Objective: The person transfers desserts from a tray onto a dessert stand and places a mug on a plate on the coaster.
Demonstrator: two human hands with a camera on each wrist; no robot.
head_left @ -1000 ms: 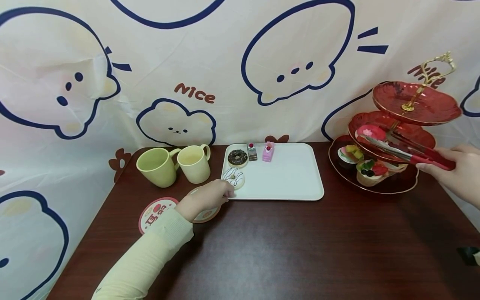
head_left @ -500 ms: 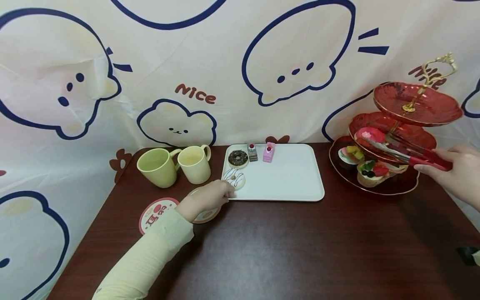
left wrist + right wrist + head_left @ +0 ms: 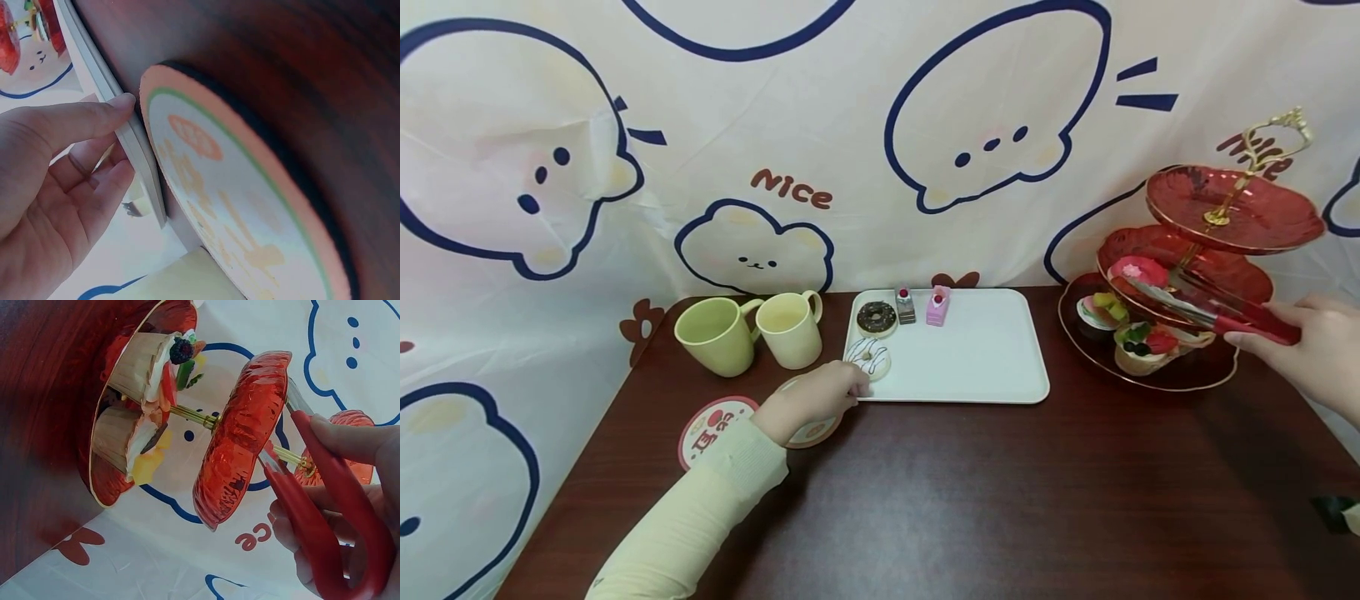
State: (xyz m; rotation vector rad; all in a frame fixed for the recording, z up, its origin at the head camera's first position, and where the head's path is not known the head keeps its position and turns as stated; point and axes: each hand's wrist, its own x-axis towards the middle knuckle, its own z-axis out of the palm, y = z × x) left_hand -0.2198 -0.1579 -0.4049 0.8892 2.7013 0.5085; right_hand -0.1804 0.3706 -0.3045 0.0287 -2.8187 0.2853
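A white rectangular tray (image 3: pixel 977 358) lies toward the back of the dark table. At its front-left corner my left hand (image 3: pixel 816 396) pinches the rim, thumb on one side and fingers on the other in the left wrist view. My right hand (image 3: pixel 1318 354) grips red-handled tongs (image 3: pixel 306 519). Their metal ends reach over the middle tier of a red three-tier stand (image 3: pixel 1232 208), by a pink round cake (image 3: pixel 1138 269). Whether the tips touch it I cannot tell. On the tray sit a chocolate donut (image 3: pixel 876 318), a white donut (image 3: pixel 868 358) and two small cake slices (image 3: pixel 937 307).
Left of the tray stand a green mug (image 3: pixel 715 337) and a cream mug (image 3: pixel 790 333). Two round coasters (image 3: pixel 715 425) lie in front of them, one partly under my left hand. Fruit-topped cupcakes (image 3: pixel 1138 348) fill the stand's bottom tier. A printed cloth (image 3: pixel 985 242) hangs behind.
My right hand and the tongs have shifted very slightly left at the middle tier. The left hand stays on the tray's corner, and the tray has not visibly moved.
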